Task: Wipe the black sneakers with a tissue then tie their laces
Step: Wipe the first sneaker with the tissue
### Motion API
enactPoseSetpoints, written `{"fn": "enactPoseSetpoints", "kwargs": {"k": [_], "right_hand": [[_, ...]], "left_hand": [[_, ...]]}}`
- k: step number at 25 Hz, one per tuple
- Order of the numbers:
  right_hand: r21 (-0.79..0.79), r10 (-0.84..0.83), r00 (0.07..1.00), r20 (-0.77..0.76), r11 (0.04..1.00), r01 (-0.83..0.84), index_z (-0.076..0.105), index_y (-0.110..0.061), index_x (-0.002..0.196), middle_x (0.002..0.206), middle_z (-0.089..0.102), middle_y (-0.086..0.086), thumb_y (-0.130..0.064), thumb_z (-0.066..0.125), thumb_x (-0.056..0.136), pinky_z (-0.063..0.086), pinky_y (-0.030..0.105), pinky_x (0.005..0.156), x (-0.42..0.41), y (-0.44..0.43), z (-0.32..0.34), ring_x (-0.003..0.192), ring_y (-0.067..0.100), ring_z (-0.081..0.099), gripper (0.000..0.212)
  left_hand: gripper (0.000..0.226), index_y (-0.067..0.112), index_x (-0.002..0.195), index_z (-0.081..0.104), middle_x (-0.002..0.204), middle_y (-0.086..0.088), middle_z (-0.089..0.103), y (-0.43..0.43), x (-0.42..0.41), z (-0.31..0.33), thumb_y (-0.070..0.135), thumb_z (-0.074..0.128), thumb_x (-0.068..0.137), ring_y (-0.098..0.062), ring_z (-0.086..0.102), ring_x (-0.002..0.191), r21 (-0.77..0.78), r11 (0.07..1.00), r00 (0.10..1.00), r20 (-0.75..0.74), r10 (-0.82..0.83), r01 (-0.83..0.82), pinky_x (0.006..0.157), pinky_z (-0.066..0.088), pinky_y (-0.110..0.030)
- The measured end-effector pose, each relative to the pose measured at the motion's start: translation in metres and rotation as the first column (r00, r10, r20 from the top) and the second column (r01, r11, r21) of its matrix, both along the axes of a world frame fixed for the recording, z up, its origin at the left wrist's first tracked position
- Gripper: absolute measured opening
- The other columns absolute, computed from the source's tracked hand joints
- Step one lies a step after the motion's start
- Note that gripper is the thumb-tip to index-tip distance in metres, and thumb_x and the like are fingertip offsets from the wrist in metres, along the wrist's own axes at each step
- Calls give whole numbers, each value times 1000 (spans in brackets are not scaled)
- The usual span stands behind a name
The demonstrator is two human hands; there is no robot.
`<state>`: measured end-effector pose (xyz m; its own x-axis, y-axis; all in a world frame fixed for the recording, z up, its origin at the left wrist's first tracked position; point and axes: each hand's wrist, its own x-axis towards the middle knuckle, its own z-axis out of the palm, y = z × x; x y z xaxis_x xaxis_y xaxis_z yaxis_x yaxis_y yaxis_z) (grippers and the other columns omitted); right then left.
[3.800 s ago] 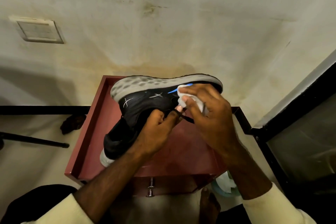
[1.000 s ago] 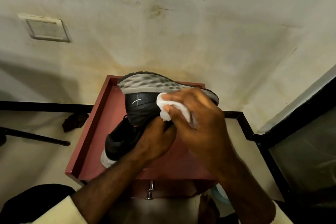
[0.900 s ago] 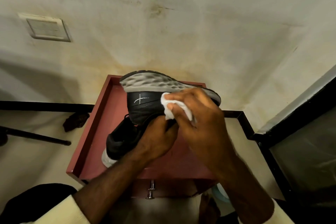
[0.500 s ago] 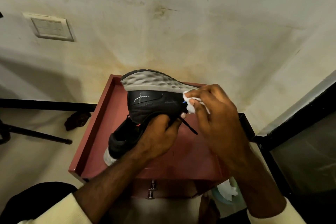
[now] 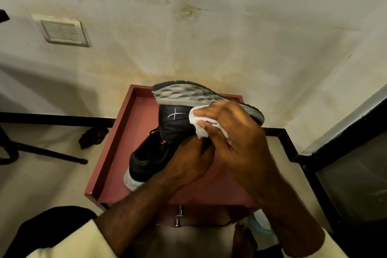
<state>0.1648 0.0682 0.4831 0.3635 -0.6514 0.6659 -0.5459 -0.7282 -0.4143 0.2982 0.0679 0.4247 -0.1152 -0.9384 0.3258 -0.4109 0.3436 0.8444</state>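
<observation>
Moved: tissue (image 5: 199, 120) and right hand (image 5: 236, 132) have slid left from the toe end of the held sneaker (image 5: 172, 132) and now sit just beside its white cross mark (image 5: 174, 114); the lace end that dangled half a second ago is out of sight.
Right grip: fingers and thumb curled, pinching the wadded tissue and pressing it on the black upper, just under the grey sole (image 5: 188, 94).
Left grip: left hand (image 5: 188, 163) curled round the sneaker's lower edge from beneath; its fingertips are hidden.
Held sneaker: raised above the tabletop (image 5: 125, 132), on its side, sole turned toward the wall (image 5: 209, 27).
Second sneaker (image 5: 146, 161): lies on the tabletop at the near left, right under the held one.
Tabletop: dark red with a raised rim, against the stained wall; a metal drawer handle (image 5: 178, 219) shows below its front edge.
Around: switch plate (image 5: 62, 30) on the wall; dark scrap (image 5: 93, 137) and black rod (image 5: 52, 154) on the floor to the left; black frame (image 5: 314, 174) on the right.
In the way: right hand covers the held sneaker's toe half; left wrist crosses the second sneaker's near end.
Hard to make out: only one lace loop (image 5: 154, 131) shows; a pale blue thing (image 5: 259, 223) is mostly behind the right forearm; a bare foot (image 5: 243, 239) is dim; cream sleeves (image 5: 62, 245) are cut off.
</observation>
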Motion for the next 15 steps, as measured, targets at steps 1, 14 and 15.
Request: {"fn": "enactPoseSetpoints", "kwargs": {"k": [1,14,15], "right_hand": [[-4,-50,999,11,999,50,74,-8,121,119,69,4,-2,67,99,51,24,101,-3,-4,-1,114,11,64,24],[38,-77,997,-4,996,77,74,-9,122,119,66,4,-3,66,100,47,14,99,-16,-4,4,112,6,61,24],[47,-9,999,-37,999,10,73,-7,123,119,66,5,-2,66,99,47,15,101,-11,0,1,114,6,61,25]], "left_hand": [[13,9,104,70,80,21,62,0,-1,1,9,58,101,14,63,81,7,1000,1000,-28,-3,3,70,42,-2],[15,24,107,72,85,25,71,2,-5,8,21,58,103,-1,68,96,87,996,987,-160,3,11,72,42,-3],[21,30,104,70,84,24,71,1,-4,7,15,56,102,-3,70,93,65,998,987,-163,-15,26,75,46,-8]]}}
